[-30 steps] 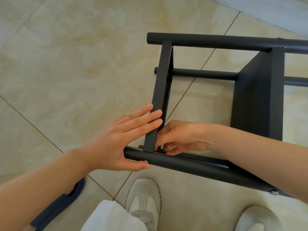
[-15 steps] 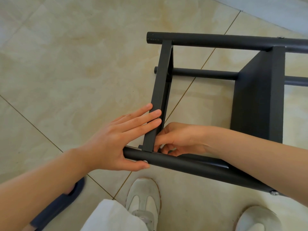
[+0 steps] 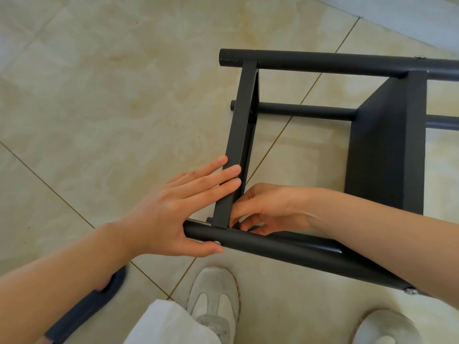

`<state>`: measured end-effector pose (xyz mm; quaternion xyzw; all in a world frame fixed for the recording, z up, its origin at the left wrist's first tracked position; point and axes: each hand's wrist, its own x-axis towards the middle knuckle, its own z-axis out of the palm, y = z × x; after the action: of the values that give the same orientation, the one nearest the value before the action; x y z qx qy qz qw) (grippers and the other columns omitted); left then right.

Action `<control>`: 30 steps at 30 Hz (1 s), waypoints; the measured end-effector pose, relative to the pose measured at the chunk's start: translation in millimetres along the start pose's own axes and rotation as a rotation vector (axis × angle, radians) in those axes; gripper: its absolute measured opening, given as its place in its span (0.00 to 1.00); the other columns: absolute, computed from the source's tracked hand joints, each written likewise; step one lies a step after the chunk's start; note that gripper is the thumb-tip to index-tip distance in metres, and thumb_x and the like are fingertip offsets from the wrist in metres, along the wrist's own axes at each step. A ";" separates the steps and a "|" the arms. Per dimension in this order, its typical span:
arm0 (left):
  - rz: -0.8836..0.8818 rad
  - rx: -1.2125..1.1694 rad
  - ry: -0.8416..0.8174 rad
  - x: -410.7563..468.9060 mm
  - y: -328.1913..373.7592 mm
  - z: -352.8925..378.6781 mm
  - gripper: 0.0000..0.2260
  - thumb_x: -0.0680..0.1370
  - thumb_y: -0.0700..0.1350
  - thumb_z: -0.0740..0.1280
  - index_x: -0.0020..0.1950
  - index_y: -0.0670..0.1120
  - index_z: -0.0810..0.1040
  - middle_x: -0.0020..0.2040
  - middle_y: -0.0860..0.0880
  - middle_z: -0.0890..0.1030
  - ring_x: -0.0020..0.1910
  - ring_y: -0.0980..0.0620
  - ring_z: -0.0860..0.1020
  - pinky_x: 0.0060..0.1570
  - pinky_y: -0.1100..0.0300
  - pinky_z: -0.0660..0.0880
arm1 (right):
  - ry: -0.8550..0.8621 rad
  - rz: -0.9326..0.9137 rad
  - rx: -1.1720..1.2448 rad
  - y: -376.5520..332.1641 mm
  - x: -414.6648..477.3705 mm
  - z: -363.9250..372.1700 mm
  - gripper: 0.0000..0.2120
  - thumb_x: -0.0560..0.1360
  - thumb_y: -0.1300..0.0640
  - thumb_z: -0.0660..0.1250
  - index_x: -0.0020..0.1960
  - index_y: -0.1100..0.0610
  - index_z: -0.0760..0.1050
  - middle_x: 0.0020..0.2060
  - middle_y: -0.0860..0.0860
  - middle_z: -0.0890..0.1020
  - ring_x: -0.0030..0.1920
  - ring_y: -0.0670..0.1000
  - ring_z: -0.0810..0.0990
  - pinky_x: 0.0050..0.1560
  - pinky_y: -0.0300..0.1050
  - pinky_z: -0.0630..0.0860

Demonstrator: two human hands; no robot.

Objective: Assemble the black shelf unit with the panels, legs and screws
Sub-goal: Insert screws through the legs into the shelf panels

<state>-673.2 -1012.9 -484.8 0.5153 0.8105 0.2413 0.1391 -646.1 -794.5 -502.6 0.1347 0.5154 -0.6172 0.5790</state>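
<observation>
The black shelf unit (image 3: 397, 170) lies on its side on the tiled floor (image 3: 99, 108), and both hands meet at its near left corner. There the end panel (image 3: 238, 135) butts against the near leg (image 3: 285, 247), a round tube.

The left hand (image 3: 171, 212) is spread flat. Its 4 straight fingers (image 3: 223, 175) lie against the outer face of the end panel, and the thumb runs along the underside of the near leg, so the corner sits in the fork of the hand. A small silvery screw head (image 3: 217, 242) shows on the tube right at the thumb tip.

The right hand (image 3: 268, 209) reaches in from the other side of the panel. Its fingers are curled, with the tips (image 3: 236, 218) bunched at the inner angle where panel and leg join. Whether they pinch anything I cannot tell, since the panel's edge and the fingers themselves hide that spot.

Beyond the hands, the end panel runs up to the far leg (image 3: 323, 62). A 3rd leg (image 3: 305, 112) lies lower, between them. Right of the right wrist stands a 2nd panel (image 3: 382, 120), and under that forearm another screw head (image 3: 411, 291) sits on the near leg.

Below the grip are 2 pale shoes (image 3: 213, 301) (image 3: 387, 328), a white trouser leg (image 3: 169, 324) and a dark slipper (image 3: 82, 311).
</observation>
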 end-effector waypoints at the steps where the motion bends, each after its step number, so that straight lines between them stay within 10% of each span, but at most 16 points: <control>1: -0.001 -0.002 -0.001 0.1 0.0 0.2 0.37 0.76 0.60 0.70 0.76 0.40 0.65 0.79 0.43 0.64 0.80 0.43 0.57 0.75 0.53 0.63 | -0.019 -0.002 0.033 0.2 -0.1 -0.6 0.07 0.77 0.59 0.70 0.52 0.61 0.82 0.42 0.53 0.84 0.46 0.52 0.77 0.61 0.50 0.75; 30: -0.012 0.012 0.011 0.6 2.9 -0.4 0.38 0.75 0.59 0.72 0.76 0.40 0.65 0.78 0.43 0.64 0.80 0.43 0.57 0.76 0.54 0.61 | 0.047 -0.023 -0.055 -4.4 -2.8 5.9 0.04 0.75 0.61 0.69 0.48 0.59 0.83 0.43 0.54 0.82 0.44 0.52 0.77 0.50 0.44 0.75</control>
<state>-671.4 -1011.4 -483.0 0.5101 0.8157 0.2382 0.1330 -646.4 -798.5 -495.8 0.1272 0.5471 -0.6060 0.5633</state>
